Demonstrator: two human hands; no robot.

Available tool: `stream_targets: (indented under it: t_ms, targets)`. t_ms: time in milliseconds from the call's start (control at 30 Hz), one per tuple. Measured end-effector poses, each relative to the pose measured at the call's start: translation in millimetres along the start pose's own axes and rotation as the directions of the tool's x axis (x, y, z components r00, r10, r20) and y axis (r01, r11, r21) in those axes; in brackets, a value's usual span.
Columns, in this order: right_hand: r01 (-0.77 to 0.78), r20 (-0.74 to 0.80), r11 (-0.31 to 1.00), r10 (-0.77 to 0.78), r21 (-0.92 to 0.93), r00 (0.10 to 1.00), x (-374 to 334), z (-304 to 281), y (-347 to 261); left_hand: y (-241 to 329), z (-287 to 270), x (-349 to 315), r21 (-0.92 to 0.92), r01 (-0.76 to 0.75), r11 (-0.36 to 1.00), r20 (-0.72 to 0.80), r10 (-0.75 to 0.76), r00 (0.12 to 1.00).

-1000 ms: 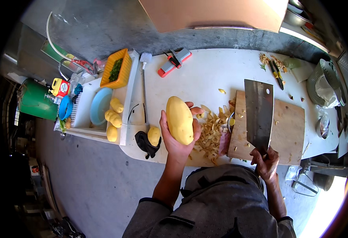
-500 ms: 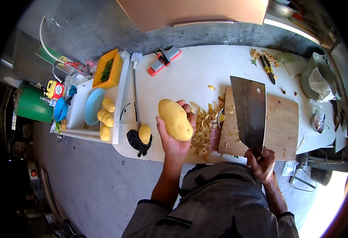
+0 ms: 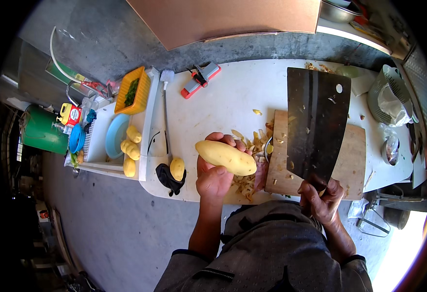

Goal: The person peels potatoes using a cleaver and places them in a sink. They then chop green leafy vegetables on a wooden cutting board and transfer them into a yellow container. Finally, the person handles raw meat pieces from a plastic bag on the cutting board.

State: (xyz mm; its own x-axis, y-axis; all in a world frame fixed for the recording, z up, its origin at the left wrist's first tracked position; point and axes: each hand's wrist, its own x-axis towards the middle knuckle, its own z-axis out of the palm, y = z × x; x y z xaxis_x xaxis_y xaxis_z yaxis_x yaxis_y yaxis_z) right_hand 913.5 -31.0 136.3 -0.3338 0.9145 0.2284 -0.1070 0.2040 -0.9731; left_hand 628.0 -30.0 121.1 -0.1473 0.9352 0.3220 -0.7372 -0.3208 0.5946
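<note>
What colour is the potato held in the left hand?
Pale yellow, peeled smooth; the potato in the left hand shows best in the head view.

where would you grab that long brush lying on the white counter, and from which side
Grip the brush mid-handle, coming straight down from above. It lies flat, the thin straight handle running toward the person, the white bristle head at the far end; the near end stops beside a potato and a black object, so the bare middle is freest.

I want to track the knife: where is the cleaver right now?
In the head view the cleaver is right of centre, held upright by its handle in the right hand, its broad blade over the wooden cutting board beside the peeled potato.
</note>
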Motion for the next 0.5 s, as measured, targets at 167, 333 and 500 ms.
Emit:
stream_targets:
  t_ms: [167,333,500]
  targets:
    - [0.011,0.034,1.000,-0.012,0.021,0.999,15,-1,4,-10,-5,6,-0.114,0.010,0.993,-0.053,-0.016,0.998]
    - [-0.067,0.030,0.994,0.065,0.091,0.997,37,11,-1,-22,-18,20,-0.290,-0.019,0.957,-0.071,-0.002,0.997]
    - [-0.066,0.096,0.994,0.058,0.082,0.994,60,7,3,-20,-4,53,-0.318,-0.026,0.948,-0.192,-0.038,0.981]
